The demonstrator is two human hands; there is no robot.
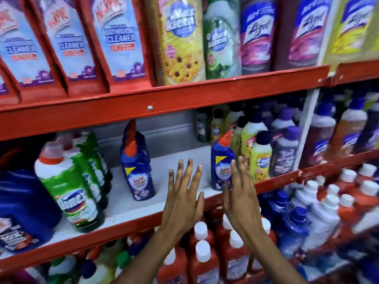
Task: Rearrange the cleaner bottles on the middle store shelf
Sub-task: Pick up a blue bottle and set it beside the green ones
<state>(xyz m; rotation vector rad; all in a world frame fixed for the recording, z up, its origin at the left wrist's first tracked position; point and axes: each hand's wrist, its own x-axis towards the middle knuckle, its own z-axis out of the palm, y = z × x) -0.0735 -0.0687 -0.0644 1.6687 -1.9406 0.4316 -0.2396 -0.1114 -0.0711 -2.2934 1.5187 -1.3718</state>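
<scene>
Both hands are reaching up toward the middle shelf (131, 203), a white board with a red front rail. The left hand (183, 198) is hanging flat and spread, fingers splayed, grasping nothing, over the bare stretch of shelf between two blue Sani Fresh bottles. The right hand (240, 193) is also released, fingers extended, its fingertips lying against or just beside the right blue Sani Fresh bottle (222, 160); I cannot tell whether they are actually touching it. That bottle is standing upright near the shelf's front edge, just beside a yellow flowered bottle (260, 158) and a crowd of purple-capped bottles (285, 148) further right. The left blue Sani Fresh bottle (137, 169) is standing well apart from it, with another of its kind behind. Green Domex bottles (73, 187) are leaning in a row at the left, next to a large dark blue jug (22, 203). Red-bodied, white-capped bottles (202, 257) are filling the shelf below.
</scene>
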